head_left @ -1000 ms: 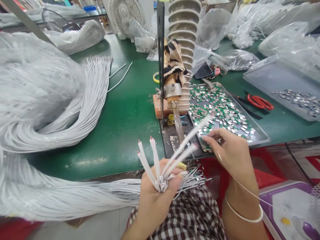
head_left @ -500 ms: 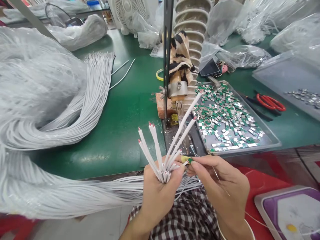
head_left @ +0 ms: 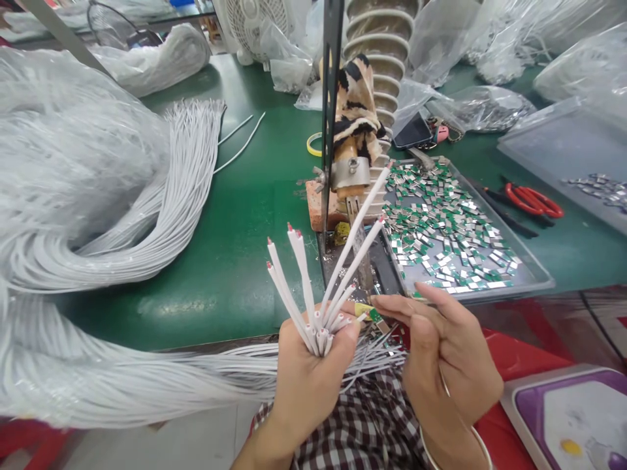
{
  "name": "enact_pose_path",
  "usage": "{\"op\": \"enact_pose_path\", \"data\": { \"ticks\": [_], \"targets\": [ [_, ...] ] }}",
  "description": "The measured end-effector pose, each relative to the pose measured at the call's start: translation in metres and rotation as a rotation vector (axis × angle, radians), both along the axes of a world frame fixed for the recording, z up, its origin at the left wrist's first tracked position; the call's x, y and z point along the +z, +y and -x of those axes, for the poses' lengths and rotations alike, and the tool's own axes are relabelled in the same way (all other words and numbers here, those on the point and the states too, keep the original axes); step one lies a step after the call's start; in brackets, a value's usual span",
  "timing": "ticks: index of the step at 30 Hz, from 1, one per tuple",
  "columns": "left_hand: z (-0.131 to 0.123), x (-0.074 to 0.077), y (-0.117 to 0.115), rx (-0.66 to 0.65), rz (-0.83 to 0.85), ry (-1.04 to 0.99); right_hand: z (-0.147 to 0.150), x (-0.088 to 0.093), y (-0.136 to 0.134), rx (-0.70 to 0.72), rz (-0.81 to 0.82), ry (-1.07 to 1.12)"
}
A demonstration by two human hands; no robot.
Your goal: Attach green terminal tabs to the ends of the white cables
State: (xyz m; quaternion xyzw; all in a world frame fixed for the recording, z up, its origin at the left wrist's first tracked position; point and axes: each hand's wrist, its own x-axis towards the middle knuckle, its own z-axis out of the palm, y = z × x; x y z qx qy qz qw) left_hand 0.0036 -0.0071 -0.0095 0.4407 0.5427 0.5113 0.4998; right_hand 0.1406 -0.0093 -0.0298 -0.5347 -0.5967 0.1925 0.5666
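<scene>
My left hand [head_left: 316,365] is wrapped round a bunch of white cables [head_left: 304,274] with reddish wire ends, which fan upward from the fist. A yellow wrap [head_left: 362,311] shows on a finger of that hand. Just beside it, a small green circuit board with a metal plug [head_left: 378,320] sits by the tip of a short white cable; whether the two are joined is unclear. My right hand [head_left: 448,356] is to the right of the board, fingers stretched out and spread. Its fingertips come close to the board; contact is hard to judge.
A tray [head_left: 531,287] of small green boards stands at right, red-handled pliers [head_left: 531,199] beyond it. A soldering iron [head_left: 353,173] is clamped to a black metal bar ahead, before a ribbed hose [head_left: 379,39]. Bundled white cables [head_left: 147,254] cover the left.
My right hand has let go of the small board and opened, shifting slightly right. The board now shows more of its metal plug. My left hand keeps its hold on the cables.
</scene>
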Motion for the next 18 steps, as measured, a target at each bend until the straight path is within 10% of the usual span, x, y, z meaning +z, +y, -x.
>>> {"op": "enact_pose_path", "data": {
  "ticks": [18],
  "targets": [
    [0.001, 0.013, 0.010, 0.031, -0.035, 0.025, 0.000, 0.022, 0.007, 0.047, -0.230, -0.342]
  ]
}}
